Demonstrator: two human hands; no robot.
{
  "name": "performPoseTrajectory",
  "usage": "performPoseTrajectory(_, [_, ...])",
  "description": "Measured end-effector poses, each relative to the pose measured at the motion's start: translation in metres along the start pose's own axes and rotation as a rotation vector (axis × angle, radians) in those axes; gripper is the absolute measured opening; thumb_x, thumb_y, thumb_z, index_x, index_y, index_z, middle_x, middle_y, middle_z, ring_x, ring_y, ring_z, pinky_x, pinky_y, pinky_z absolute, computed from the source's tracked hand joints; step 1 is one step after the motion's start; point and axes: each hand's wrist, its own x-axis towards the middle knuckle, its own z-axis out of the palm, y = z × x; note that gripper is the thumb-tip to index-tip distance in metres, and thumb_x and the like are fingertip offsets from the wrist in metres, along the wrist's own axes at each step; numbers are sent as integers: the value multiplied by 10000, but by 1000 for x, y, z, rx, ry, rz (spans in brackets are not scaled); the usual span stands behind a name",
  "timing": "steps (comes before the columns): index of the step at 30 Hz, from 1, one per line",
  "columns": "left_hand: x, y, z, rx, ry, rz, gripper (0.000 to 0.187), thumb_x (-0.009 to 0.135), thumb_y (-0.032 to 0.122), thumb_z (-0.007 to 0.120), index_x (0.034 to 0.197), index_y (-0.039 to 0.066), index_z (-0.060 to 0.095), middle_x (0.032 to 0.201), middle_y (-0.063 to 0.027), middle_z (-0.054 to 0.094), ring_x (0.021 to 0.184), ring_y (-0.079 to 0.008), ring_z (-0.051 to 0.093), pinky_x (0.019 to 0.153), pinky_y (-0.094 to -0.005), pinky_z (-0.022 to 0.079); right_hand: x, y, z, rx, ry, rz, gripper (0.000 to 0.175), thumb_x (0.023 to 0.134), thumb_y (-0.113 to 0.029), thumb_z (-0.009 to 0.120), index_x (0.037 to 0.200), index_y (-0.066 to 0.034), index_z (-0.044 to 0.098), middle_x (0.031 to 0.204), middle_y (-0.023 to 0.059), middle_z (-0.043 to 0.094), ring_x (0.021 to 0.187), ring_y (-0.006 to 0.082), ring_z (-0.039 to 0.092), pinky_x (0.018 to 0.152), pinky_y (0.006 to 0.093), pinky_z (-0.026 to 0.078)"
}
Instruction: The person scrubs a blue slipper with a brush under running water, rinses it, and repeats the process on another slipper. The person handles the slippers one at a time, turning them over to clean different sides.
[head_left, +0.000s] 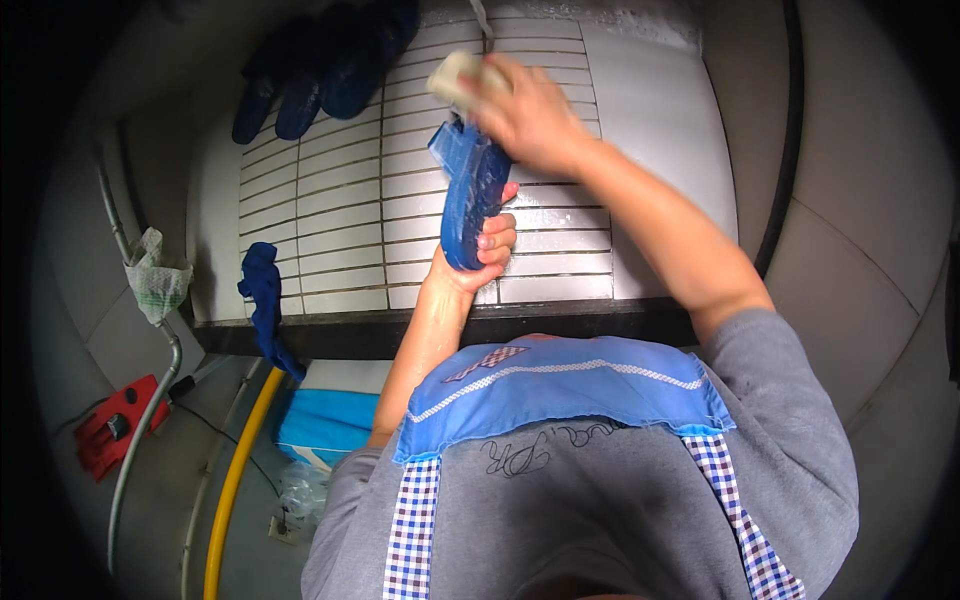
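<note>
My left hand (491, 251) grips the heel end of a wet blue slipper (472, 195), held lengthwise over the tiled slab, its strap end pointing away from me. Over the slipper's far end is my right hand (532, 112), closed on a pale block (457, 79), a brush or a sponge; motion blur hides which. Whitish suds or water streak the slipper's surface. At the upper left, several dark blue slippers (300, 112) lie side by side on the tiles.
White tiles with dark joints (337, 225) cover the slab, which has a dark front edge (360, 334). A blue cloth (262, 300) hangs over that edge. Below left are a yellow pipe (240, 480), a turquoise cloth (330, 420) and a red object (124, 427). A dark hose (787, 150) runs along the right.
</note>
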Motion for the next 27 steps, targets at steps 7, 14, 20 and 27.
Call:
performPoseTrajectory(7, [19, 14, 11, -241, -242, -89, 432, 956, 371, 507, 1147, -16, 518, 789, -87, 486, 512, -145, 478, 430, -266, 400, 2, -43, 6, 184, -157, 131, 434, 917, -410, 581, 1327, -267, 568, 1271, 209, 526, 1031, 400, 555, 848, 478, 496])
performPoseTrajectory(14, [29, 38, 31, -236, -40, -145, 351, 928, 272, 531, 1043, -57, 488, 727, -48, 472, 483, -130, 444, 403, -241, 358, 12, -2, 24, -1, -153, 265, 436, 912, -386, 591, 1326, -250, 593, 1396, 162, 476, 1062, 389, 545, 939, 453, 455])
performPoseTrajectory(20, [129, 117, 64, 406, 503, 338, 390, 956, 419, 595, 897, 54, 472, 657, -87, 480, 485, -194, 475, 405, -257, 388, 28, 93, 17, 432, -13, 733, 451, 961, -269, 554, 1398, -157, 533, 1264, 118, 613, 1099, 240, 577, 960, 355, 446])
performPoseTrajectory(27, [206, 184, 106, 282, 168, 381, 127, 980, 167, 479, 991, 72, 563, 862, -125, 607, 769, -262, 616, 662, -364, 517, 49, -3, -65, 1100, 345, 618, 567, 877, -179, 685, 1367, 42, 504, 1153, 102, 647, 999, 168, 621, 881, 288, 479])
